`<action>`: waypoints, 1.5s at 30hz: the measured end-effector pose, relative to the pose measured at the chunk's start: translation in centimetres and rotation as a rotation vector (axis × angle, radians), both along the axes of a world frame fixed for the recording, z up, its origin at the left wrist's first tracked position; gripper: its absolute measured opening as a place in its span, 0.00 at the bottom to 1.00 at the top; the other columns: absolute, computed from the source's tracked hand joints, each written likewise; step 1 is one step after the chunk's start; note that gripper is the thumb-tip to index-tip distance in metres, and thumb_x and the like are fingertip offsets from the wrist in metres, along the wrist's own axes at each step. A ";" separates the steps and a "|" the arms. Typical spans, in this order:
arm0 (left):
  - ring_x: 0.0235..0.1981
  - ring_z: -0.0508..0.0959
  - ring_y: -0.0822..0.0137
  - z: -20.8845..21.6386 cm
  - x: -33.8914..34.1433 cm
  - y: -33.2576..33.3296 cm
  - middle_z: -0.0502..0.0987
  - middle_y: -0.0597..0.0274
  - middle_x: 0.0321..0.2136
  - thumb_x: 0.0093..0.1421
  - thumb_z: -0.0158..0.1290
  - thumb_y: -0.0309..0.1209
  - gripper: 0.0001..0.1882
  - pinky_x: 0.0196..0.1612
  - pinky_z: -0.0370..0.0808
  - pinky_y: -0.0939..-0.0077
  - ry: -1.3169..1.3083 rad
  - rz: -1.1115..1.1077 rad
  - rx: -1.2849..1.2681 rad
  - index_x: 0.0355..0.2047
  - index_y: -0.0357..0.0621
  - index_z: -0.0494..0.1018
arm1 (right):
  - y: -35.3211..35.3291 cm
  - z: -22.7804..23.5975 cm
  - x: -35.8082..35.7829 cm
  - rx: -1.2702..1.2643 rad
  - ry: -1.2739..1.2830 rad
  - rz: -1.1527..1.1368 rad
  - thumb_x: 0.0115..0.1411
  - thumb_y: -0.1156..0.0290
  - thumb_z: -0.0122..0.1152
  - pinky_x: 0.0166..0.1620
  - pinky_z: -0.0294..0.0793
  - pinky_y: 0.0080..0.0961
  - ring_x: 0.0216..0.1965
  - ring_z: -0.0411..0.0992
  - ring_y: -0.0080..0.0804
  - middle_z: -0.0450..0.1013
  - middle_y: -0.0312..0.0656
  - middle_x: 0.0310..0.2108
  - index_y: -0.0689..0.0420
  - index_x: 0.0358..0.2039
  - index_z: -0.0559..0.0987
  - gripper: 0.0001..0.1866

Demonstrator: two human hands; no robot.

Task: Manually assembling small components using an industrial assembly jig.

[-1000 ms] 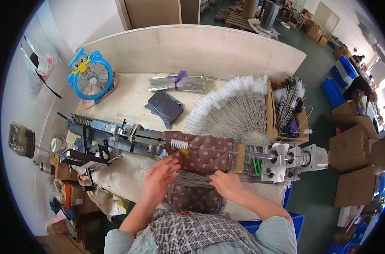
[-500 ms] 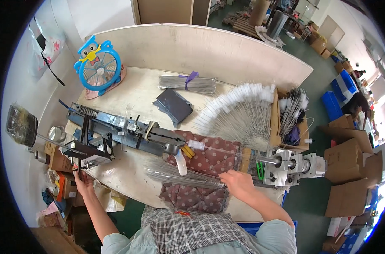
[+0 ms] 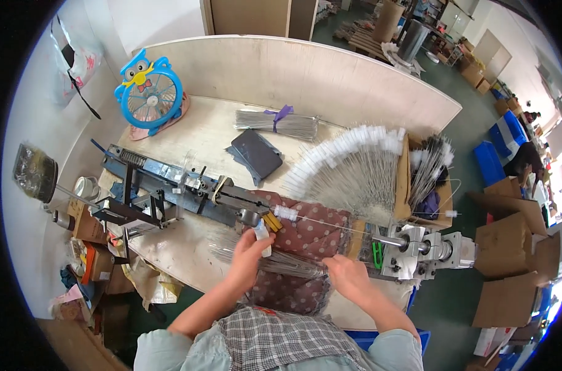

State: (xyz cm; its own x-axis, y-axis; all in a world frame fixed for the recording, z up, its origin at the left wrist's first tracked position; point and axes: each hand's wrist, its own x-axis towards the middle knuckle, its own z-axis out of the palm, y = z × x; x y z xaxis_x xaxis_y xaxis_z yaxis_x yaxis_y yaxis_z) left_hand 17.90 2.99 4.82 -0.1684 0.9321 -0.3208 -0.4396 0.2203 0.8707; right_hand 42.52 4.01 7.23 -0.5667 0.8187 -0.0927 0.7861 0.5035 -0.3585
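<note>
My left hand [image 3: 250, 255] is closed around the white handle [image 3: 263, 235] of the metal bench device [image 3: 225, 196]. My right hand [image 3: 349, 275] is pinched at the right end of a loose bundle of thin metal wires [image 3: 290, 264], which lies on a brown polka-dot cloth [image 3: 318, 232]. Its fingertips press on the wire ends; how many they grip cannot be made out. Above the bundle, a white bristle piece [image 3: 286, 213] sits by the device's tip. A thin wire runs from it rightward to the metal spindle [image 3: 392, 240]. Beside the handle are yellow grips [image 3: 272, 222].
Finished-looking white-tipped brushes [image 3: 355, 167] fan out beside a cardboard box [image 3: 442, 210]. Behind lie a tied wire bundle [image 3: 278, 122], a dark phone-like slab [image 3: 256, 156] and a blue owl-shaped fan [image 3: 150, 99]. A black metal frame [image 3: 129, 213] stands at the left edge.
My left hand has moved right from below the black frame to the white handle and closed on it. The wire by the bristle piece now runs straight to the spindle. My right hand has barely moved.
</note>
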 end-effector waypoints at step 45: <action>0.35 0.77 0.60 4.9 4.3 3.8 0.76 0.61 0.34 0.50 0.58 0.32 0.12 0.37 0.72 0.70 1.327 -0.460 1.044 0.35 0.43 0.76 | 8.5 8.4 -1.3 0.187 0.460 0.038 0.49 0.63 0.62 0.35 0.71 0.30 0.30 0.70 0.33 0.73 0.34 0.21 0.49 0.24 0.82 0.05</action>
State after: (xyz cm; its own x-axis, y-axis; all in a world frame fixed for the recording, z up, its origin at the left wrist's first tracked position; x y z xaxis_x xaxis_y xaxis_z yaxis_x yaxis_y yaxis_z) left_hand 22.15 6.83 9.77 0.5169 0.6829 0.5161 0.5573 -0.7262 0.4027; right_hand 41.17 12.56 15.59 -0.5441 0.7754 0.3206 0.5471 0.6176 -0.5650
